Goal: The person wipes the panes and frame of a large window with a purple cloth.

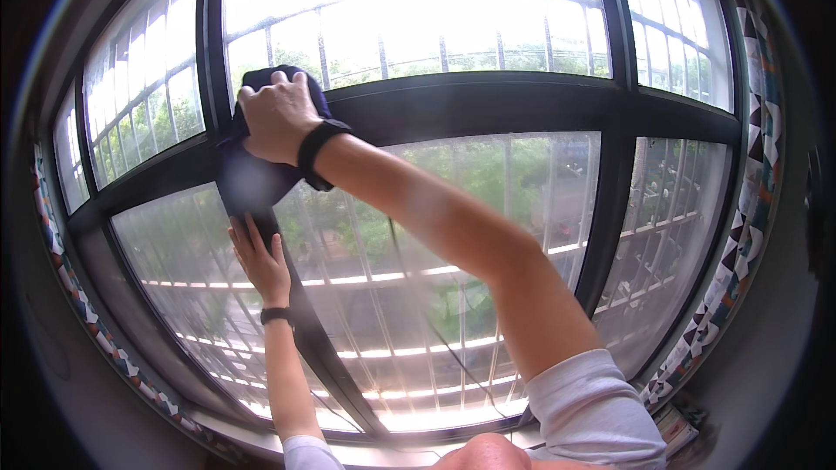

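My right hand (279, 117) presses a dark blue cloth (277, 186) against the window, near the corner where the dark frame's crossbar (470, 101) meets an upright. Part of the cloth hangs down below the wrist, and its folds under the palm are hidden. Lower down, my left hand (263, 261) lies with fingers spread against the upright frame bar (320, 352) and the glass next to it. It holds nothing. The upper pane (418, 26) is washed out by bright light.
Patterned curtains (731, 261) hang at the right, with another patterned curtain (85, 300) at the left. Metal bars (418, 274) stand outside the glass. A thin dark cord (450, 346) runs down before the lower pane. A pale sill (418, 447) lies below; books (676, 427) sit at lower right.
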`<action>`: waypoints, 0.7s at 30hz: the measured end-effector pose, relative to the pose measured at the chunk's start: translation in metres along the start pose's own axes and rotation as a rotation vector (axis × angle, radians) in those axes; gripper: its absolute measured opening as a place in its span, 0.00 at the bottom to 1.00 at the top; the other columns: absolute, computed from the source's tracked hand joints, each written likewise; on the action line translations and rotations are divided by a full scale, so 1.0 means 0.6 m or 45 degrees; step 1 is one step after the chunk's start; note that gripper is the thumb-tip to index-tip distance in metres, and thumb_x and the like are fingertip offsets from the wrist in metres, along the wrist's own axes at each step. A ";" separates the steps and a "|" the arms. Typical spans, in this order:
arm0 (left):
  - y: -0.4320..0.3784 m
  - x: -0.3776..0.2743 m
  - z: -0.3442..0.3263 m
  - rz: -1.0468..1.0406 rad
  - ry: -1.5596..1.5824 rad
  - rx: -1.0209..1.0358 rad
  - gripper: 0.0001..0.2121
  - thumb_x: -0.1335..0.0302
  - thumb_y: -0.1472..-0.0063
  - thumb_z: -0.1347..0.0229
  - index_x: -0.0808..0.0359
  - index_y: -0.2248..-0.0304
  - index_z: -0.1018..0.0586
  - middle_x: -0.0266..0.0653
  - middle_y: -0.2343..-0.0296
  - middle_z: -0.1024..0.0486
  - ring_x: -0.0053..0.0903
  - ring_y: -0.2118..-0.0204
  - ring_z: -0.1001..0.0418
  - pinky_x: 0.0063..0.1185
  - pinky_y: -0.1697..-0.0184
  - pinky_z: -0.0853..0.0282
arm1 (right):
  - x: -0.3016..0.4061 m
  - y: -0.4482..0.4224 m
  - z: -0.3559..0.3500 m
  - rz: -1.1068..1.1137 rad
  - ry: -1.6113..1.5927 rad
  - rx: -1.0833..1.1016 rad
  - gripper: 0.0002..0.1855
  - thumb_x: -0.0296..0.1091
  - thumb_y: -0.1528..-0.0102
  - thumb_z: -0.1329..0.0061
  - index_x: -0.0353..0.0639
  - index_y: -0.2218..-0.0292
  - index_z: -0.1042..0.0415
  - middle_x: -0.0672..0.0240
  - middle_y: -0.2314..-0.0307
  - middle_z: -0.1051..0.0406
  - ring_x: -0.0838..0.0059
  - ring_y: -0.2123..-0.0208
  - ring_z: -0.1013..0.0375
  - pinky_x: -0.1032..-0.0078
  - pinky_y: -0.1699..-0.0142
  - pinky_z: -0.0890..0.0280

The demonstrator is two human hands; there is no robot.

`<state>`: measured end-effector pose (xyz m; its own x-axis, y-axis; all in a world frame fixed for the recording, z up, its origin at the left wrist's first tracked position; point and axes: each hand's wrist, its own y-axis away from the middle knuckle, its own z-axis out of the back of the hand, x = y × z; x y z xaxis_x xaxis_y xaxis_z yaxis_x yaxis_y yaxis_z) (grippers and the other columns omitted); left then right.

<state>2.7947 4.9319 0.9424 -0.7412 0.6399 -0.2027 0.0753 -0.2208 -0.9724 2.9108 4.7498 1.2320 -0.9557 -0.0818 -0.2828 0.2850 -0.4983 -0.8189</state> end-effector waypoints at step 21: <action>-0.002 0.014 -0.010 -0.058 -0.037 -0.096 0.32 0.54 0.22 0.52 0.52 0.25 0.42 0.46 0.25 0.51 0.51 0.24 0.50 0.52 0.27 0.47 | -0.527 0.468 0.409 -0.758 0.716 -0.345 0.22 0.49 0.44 0.42 0.42 0.56 0.26 0.49 0.63 0.19 0.45 0.59 0.19 0.56 0.51 0.25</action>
<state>2.7928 4.9420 0.9413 -0.7638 0.6264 -0.1556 0.0901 -0.1352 -0.9867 3.2747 4.4242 1.2142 -0.7934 0.6028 0.0845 -0.1753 -0.0934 -0.9801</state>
